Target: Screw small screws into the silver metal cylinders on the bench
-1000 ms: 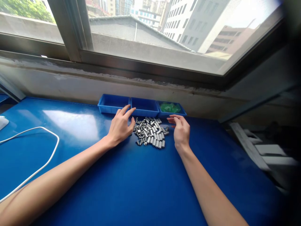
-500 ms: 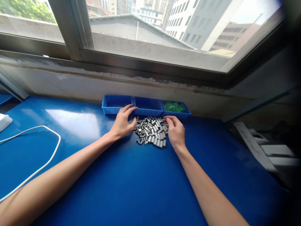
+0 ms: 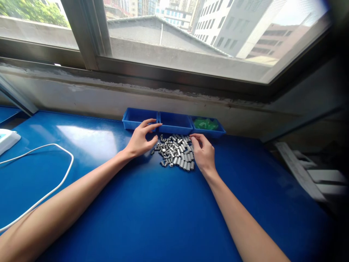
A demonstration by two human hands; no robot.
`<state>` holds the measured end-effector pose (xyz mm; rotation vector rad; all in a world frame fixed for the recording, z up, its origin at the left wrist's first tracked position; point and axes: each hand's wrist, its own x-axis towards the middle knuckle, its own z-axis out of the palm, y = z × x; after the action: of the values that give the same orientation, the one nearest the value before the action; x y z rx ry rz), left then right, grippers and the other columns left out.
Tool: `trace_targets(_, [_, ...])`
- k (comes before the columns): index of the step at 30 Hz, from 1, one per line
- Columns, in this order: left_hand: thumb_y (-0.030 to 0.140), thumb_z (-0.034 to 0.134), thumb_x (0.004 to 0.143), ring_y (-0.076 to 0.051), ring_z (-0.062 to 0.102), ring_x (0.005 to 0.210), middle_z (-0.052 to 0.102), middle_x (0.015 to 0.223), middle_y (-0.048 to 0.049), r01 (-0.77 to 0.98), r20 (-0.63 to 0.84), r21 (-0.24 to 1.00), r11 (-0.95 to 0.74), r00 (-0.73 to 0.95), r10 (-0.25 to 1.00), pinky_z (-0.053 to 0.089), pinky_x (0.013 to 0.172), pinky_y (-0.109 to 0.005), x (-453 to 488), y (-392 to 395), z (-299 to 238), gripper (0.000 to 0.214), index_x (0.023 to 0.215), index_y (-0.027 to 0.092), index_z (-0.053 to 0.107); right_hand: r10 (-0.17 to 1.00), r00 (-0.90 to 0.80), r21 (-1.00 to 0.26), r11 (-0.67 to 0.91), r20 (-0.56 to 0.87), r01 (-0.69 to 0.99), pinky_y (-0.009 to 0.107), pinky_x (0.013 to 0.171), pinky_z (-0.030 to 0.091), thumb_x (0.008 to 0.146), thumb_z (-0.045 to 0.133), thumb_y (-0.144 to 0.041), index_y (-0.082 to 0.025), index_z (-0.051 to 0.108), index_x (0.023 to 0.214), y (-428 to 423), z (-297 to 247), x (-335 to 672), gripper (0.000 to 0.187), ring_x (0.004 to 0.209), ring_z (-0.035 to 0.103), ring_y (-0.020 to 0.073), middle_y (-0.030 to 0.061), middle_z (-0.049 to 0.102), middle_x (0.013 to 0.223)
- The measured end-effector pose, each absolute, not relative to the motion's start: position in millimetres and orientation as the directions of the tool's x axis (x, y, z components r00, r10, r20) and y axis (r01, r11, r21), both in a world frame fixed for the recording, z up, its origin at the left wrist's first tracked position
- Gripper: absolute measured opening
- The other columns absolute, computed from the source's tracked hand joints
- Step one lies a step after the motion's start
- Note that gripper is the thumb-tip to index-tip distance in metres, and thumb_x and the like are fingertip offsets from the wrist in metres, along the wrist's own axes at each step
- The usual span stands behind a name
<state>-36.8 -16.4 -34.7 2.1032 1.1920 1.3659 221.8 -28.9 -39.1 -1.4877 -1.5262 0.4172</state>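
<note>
A pile of small metal parts (image 3: 174, 151) lies on the blue table (image 3: 152, 203): short screw-like pieces on the left, grey cylindrical sleeves on the right. Over the pile's left edge hovers my left hand (image 3: 143, 139), its thumb and fingers spread apart with nothing visible between them. Its fingertips reach in front of the blue bins. My right hand (image 3: 204, 153) is at the pile's upper right, thumb and index finger bent close together beside the sleeves. Whatever those fingertips grip, if anything, is hidden.
Three joined blue bins stand along the wall: a left bin (image 3: 131, 123), a middle bin (image 3: 176, 128) and a right bin (image 3: 222, 131) holding green plastic (image 3: 205, 124). A white cable (image 3: 67, 171) and white device (image 3: 8, 141) lie left. A window frame (image 3: 163, 74) rises behind.
The view has shifted slightly, so the bins appear farther right. My right thumb and index finger have drawn closer together. My left hand stays spread, its thumb a little clear of the pile.
</note>
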Motion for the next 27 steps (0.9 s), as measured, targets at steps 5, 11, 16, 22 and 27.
trace_targets(5, [0.014, 0.054, 0.092, -0.022, 0.065, 0.111, 0.068, 0.120, -0.0121, 0.557, 0.601, 0.509, -0.656, 0.315, 0.734, 0.054, 0.103, -0.037, -37.7, -22.5, -39.8, 0.035, 0.122, 0.016, 0.072, 0.827, -0.059, -0.544, 0.420, 0.560, 0.726, 0.045, 0.097, 0.049, 0.095, 0.055, -0.036, -0.023, 0.071, 0.103, -38.4, -31.6, 211.5, 0.023, 0.106, 0.064, 0.0288, 0.0093, 0.074, 0.105])
trace_targets(11, [0.003, 0.043, 0.089, -0.027, 0.048, 0.140, 0.058, 0.149, -0.0083, 0.593, 0.407, 0.412, -0.692, 0.560, 0.722, 0.042, 0.119, -0.049, -43.3, -15.8, -47.9, 0.059, 0.143, 0.019, 0.059, 0.728, -0.428, -0.345, 0.651, 0.535, 0.676, 0.052, 0.109, 0.042, 0.098, 0.056, -0.035, -0.026, 0.068, 0.122, -49.1, -28.0, 198.2, 0.029, 0.127, 0.057, 0.0312, 0.0089, 0.069, 0.131])
trace_targets(16, [0.005, 0.049, 0.085, -0.025, 0.059, 0.128, 0.069, 0.133, -0.0094, 0.614, 0.461, 0.425, -0.666, 0.487, 0.742, 0.047, 0.114, -0.042, -43.5, -13.2, -51.2, 0.045, 0.120, 0.018, 0.074, 0.709, -0.496, -0.350, 0.690, 0.502, 0.633, 0.053, 0.114, 0.040, 0.098, 0.057, -0.035, -0.027, 0.068, 0.125, -50.3, -30.3, 195.2, 0.031, 0.133, 0.055, 0.0304, 0.0070, 0.068, 0.136])
trace_targets(22, [0.014, 0.055, 0.091, -0.021, 0.070, 0.100, 0.074, 0.111, -0.0083, 0.571, 0.498, 0.540, -0.618, 0.376, 0.782, 0.055, 0.093, -0.032, -47.0, -14.8, -50.0, 0.028, 0.103, 0.019, 0.080, 0.731, -0.320, -0.474, 0.651, 0.603, 0.593, 0.047, 0.104, 0.047, 0.100, 0.051, -0.032, -0.024, 0.074, 0.105, -49.6, -27.2, 195.9, 0.025, 0.113, 0.065, 0.0271, 0.0070, 0.076, 0.111])
trace_targets(27, [0.022, 0.060, 0.092, -0.021, 0.070, 0.086, 0.076, 0.098, -0.0086, 0.545, 0.490, 0.614, -0.570, 0.303, 0.817, 0.055, 0.080, -0.032, -47.1, -15.4, -47.1, 0.021, 0.095, 0.018, 0.081, 0.788, -0.207, -0.561, 0.571, 0.580, 0.599, 0.045, 0.099, 0.051, 0.101, 0.048, -0.037, -0.025, 0.074, 0.098, -48.6, -25.9, 196.7, 0.029, 0.107, 0.066, 0.0268, 0.0063, 0.076, 0.105])
